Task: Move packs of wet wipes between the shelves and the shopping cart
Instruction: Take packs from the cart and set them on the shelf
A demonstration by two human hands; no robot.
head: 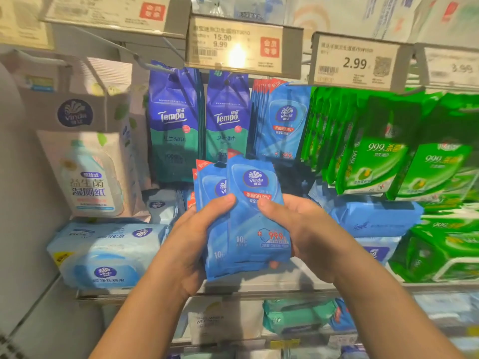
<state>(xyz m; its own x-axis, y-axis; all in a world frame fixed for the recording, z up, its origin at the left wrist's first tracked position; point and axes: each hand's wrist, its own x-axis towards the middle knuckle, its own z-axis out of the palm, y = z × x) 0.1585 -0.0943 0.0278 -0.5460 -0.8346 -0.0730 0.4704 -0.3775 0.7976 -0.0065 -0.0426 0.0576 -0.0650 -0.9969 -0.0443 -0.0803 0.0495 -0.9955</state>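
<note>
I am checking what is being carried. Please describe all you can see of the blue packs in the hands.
The blue Vinda packs are flat, glossy soft-plastic pouches with red top corners and "10" printed low. Several are fanned together, upright, before the shelf. The left hand and right hand grip them from both sides, thumbs on the front.

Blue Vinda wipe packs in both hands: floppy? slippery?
The small blue soft-film Vinda wipe packs look floppy: edges bend between left hand and right hand. The glossy film probably slides; the packs are already fanned apart. Likely light, being thin.
</note>
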